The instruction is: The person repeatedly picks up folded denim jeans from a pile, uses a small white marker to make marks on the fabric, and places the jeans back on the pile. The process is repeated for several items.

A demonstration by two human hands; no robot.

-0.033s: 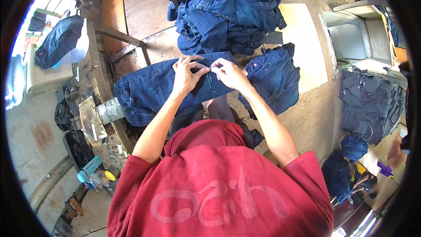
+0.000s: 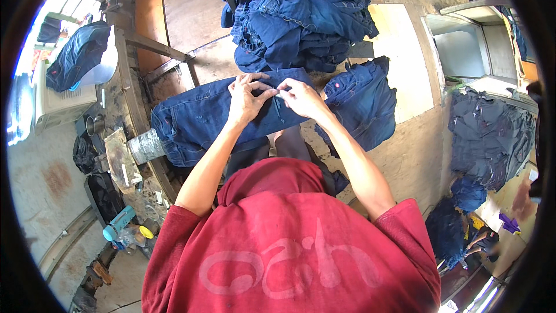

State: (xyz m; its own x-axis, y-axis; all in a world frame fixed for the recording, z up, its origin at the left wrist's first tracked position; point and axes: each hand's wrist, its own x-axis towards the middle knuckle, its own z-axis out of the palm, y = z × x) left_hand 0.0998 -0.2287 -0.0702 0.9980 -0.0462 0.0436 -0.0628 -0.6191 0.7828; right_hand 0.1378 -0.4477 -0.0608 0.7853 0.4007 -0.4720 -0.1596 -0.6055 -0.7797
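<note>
A pair of dark blue jeans [image 2: 197,119] lies spread across the wooden table [image 2: 405,156] in front of me. My left hand [image 2: 246,101] and my right hand [image 2: 300,98] meet at the jeans' far edge, near its middle. Both hands pinch the denim there, fingertips almost touching. Something small and pale shows between the fingertips; what it is cannot be told. My red shirt hides the jeans' near edge.
A tall pile of blue jeans [image 2: 295,17] sits just beyond my hands. Another folded blue pair [image 2: 362,101] lies to the right. Dark grey garments [image 2: 492,133] are heaped at far right. A metal cylinder [image 2: 145,146] and a teal bottle [image 2: 119,223] sit at left.
</note>
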